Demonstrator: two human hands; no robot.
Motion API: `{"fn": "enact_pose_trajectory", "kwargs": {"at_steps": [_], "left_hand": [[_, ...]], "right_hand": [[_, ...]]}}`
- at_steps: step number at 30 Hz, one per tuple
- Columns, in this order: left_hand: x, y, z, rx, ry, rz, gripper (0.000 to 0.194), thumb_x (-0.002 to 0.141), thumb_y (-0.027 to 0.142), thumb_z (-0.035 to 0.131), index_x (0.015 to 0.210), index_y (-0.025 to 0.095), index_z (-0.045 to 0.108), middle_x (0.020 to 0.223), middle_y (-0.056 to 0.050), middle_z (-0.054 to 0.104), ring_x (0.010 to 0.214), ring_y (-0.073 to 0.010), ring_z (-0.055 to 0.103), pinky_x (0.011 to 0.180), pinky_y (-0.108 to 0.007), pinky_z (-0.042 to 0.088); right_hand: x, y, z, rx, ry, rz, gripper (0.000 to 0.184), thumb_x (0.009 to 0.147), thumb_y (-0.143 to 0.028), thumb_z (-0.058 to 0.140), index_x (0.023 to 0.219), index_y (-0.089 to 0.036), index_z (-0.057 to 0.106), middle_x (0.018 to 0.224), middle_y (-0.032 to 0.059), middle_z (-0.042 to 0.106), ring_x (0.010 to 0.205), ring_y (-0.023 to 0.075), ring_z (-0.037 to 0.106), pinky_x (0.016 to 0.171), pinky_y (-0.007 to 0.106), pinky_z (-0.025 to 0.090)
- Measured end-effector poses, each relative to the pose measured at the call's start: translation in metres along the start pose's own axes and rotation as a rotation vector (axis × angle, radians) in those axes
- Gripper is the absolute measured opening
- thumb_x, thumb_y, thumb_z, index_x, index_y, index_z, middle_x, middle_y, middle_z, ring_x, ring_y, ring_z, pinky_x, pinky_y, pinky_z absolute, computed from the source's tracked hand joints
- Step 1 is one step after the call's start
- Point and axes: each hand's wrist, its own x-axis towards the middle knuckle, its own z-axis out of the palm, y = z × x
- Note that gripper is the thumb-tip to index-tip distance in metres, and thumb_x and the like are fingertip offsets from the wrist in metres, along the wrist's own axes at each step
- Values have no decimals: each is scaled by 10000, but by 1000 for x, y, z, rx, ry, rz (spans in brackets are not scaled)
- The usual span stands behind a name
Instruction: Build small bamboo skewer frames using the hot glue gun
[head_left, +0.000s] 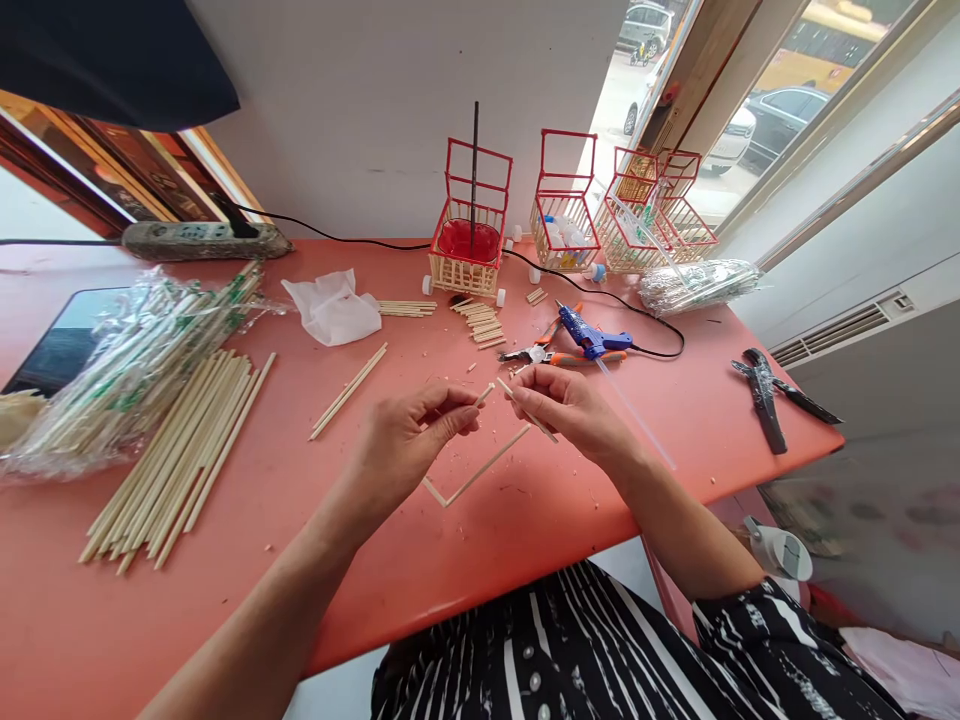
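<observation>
My left hand (409, 440) pinches a short wooden stick piece (485, 393) between thumb and fingers. My right hand (564, 400) pinches a thin wooden stick (536, 421) that slants down to the right. The two stick ends nearly meet between the hands, just above the red table (450, 560). Below them lies an L-shaped joined pair of sticks (476, 470) on the table.
A pile of long sticks (184, 450) and wrapped chopstick packs (127, 370) lie left. A blue glue gun (592, 335), orange pliers (551, 352), cut stick pieces (484, 325) and red-and-wood baskets (471, 235) stand behind. Black cutters (765, 395) rest at the right edge.
</observation>
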Motion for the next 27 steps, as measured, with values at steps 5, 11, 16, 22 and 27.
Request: {"fn": "enact_pose_trajectory", "kwargs": {"at_steps": [5,11,16,22,27], "left_hand": [[0,0,0,9,14,4,122,867,304,659,862,210,736,762,15,710,719,-132,651,691,-237,502],[-1,0,-1,18,2,15,151,877,323,647,885,209,746,761,5,705,734,-146,654,702,-252,507],[-1,0,1,21,-5,13,162,877,332,649,899,207,749,774,-3,717,732,-152,662,696,-254,512],[0,-1,3,27,39,-11,172,859,358,666,869,209,752,751,-4,721,704,-155,669,673,-252,516],[1,-2,3,23,45,-27,169,856,351,662,865,202,741,744,-5,722,706,-155,669,669,-250,509]], "right_hand": [[0,2,-1,-11,69,-1,297,891,-448,654,830,-171,565,713,-37,518,518,57,384,429,187,295],[0,1,1,-44,10,48,327,895,-480,627,807,-171,572,688,-36,517,508,65,386,423,195,294],[-1,0,1,-46,-3,23,333,918,-487,597,807,-174,568,716,-25,522,533,72,388,437,203,301],[-4,4,2,-297,266,-242,215,932,-384,604,843,-190,585,787,12,591,651,110,484,567,242,393],[-8,6,6,-652,341,-496,153,959,-271,563,823,-208,595,780,20,631,675,135,519,652,276,430]]}}
